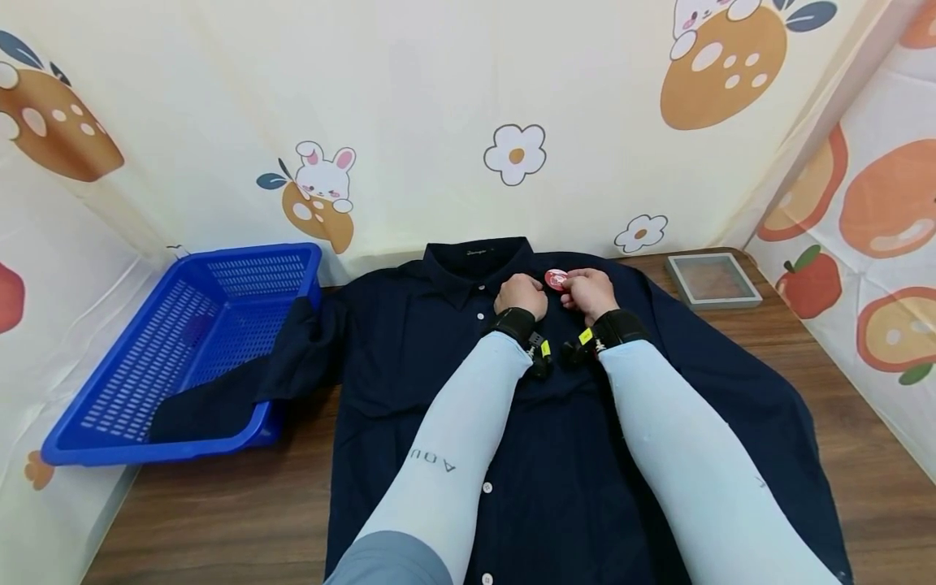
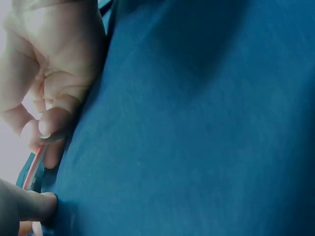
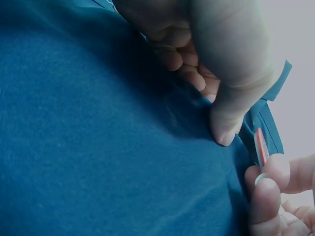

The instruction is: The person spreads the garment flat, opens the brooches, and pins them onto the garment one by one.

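A dark navy button-up shirt (image 1: pixel 431 357) lies spread out with its collar toward the wall. At the chest, my right hand (image 1: pixel 591 293) pinches the edge of a round red and white badge (image 1: pixel 556 279) between thumb and fingertips. Seen edge-on in the right wrist view, the badge (image 3: pixel 261 147) stands close against the shirt cloth. Just left of it, my left hand (image 1: pixel 522 296) grips the shirt front, its thumb (image 3: pixel 227 129) pressing on the fabric with the other fingers curled. The badge's back is hidden.
A blue plastic basket (image 1: pixel 292 258) stands at the left, with one shirt sleeve (image 1: pixel 219 398) draped over its rim and inside it. At the back right, a small grey-framed box (image 1: pixel 720 302) lies on the wooden table (image 1: pixel 219 520). Printed curtains (image 1: pixel 424 97) hang behind and at the sides.
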{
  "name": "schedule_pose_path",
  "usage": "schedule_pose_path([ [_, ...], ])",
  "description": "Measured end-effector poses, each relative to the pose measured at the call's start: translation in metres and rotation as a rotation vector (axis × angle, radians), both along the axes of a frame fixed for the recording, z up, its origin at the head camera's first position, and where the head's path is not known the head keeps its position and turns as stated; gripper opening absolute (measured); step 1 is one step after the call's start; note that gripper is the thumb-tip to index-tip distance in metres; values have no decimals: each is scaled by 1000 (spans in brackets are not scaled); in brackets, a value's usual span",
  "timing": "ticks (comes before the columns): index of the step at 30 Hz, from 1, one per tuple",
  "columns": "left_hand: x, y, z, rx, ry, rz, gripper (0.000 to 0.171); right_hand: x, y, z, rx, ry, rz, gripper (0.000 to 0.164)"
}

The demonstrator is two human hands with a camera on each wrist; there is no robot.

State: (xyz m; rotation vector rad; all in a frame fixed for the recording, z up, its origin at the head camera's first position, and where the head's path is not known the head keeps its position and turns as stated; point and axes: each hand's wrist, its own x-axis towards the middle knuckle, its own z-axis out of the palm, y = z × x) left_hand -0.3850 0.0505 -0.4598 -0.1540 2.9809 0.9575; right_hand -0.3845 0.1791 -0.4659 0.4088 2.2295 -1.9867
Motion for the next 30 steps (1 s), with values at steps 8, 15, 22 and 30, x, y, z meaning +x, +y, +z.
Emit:
schedule_pose_path([
  [8, 6, -3, 4, 59, -16, 19, 17, 0, -1, 3, 47, -27, 58, 37],
  [15, 14, -8, 11, 134, -29, -9, 20, -2, 0, -1, 132, -14, 85, 34],
  [22, 3, -7, 1, 134, -84, -8, 21, 0, 0, -4, 158, -2, 95, 35],
  [30, 2, -7, 4, 154, -88, -3, 20, 0, 1, -3, 123, 42, 43, 34],
])
